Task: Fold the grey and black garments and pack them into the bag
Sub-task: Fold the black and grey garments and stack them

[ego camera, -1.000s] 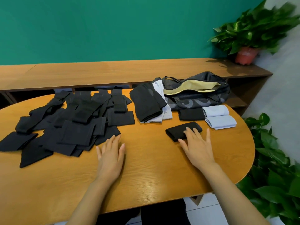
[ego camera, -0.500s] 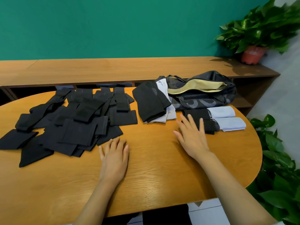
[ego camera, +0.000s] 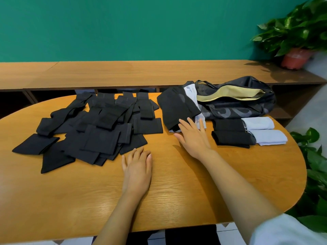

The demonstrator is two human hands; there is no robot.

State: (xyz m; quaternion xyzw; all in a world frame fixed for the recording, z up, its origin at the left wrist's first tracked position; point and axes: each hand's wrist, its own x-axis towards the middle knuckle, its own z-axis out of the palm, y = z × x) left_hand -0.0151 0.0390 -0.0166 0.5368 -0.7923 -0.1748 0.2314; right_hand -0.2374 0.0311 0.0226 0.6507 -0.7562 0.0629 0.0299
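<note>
Right hand [ego camera: 192, 138], grip spread flat, fingertips [ego camera: 184, 122] on the black garment [ego camera: 177, 106] topping the stack [ego camera: 200, 121] just left of the bag [ego camera: 237, 105]; left hand [ego camera: 138, 167] flat, farther left; best pinch only that top layer, leaving grey beneath undisturbed.

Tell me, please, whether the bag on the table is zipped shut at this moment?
No, the bag lies unzipped, with its tan lining showing through the long opening on top.

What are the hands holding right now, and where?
Nothing is gripped: the right hand rests open on the black garment's near edge; the left hand lies flat on the table.
</note>
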